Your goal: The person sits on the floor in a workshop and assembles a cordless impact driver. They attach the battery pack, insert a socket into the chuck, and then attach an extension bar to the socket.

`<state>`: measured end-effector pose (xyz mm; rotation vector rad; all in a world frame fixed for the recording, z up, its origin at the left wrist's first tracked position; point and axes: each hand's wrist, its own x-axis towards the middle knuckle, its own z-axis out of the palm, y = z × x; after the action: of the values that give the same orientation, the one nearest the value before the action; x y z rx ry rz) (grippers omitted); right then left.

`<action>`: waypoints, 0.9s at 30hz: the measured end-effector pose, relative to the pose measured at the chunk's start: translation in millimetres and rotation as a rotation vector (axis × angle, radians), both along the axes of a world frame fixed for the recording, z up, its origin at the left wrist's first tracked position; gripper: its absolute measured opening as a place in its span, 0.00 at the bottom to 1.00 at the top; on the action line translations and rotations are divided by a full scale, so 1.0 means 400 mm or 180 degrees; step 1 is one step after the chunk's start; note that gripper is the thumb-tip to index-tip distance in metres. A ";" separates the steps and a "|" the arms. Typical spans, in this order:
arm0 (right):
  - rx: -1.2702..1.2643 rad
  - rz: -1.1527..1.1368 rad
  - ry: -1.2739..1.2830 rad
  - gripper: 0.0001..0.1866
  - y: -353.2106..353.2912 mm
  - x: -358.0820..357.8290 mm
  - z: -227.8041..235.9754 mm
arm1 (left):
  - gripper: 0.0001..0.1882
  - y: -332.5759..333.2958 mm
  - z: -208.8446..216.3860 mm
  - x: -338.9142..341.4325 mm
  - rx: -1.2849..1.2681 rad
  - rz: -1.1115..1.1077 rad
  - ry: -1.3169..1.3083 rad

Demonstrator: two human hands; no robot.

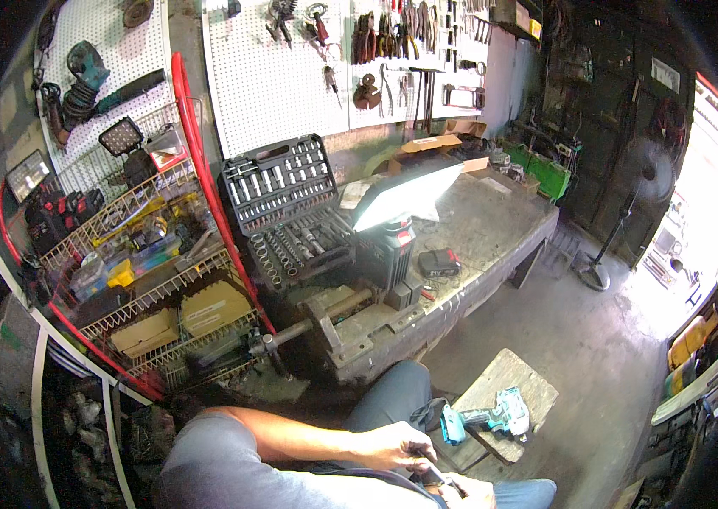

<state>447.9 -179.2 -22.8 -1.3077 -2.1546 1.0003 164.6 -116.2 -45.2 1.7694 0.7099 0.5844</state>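
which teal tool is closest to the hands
The drill on the wooden stool, just beyond the left hand and right hand; the other teal gear hangs on the pegboard at upper left.

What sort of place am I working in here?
Probably a repair workshop: a white perforated pegboard hung with metal pliers, an open black case of silver sockets, and a long, worn grey-brown workbench suggest it.

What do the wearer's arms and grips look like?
Left arm: short grey-blue sleeve, bare below the hem. Left grip: bare, no glove. Right grip: also ungloved, partly cut off by the frame; its sleeve isn't in view. No cables or markings visible on either.
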 end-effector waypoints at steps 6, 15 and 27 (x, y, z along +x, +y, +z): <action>-0.0283 -0.0515 0.0496 0.17 0.003 0.028 -0.007 | 0.14 0.063 0.019 0.068 0.0466 -0.0106 0.0771; 0.0080 -0.2438 0.0757 0.18 -0.045 0.241 -0.101 | 0.41 0.205 -0.022 0.254 0.1606 0.0644 0.0837; 0.0245 -0.2733 0.0602 0.14 0.054 0.287 -0.192 | 0.67 0.444 -0.183 0.458 0.1785 0.0262 0.1350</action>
<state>562.7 -157.8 -99.6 -1.7645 -1.2469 0.6270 347.8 61.4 -118.2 2.4375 0.9770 0.4948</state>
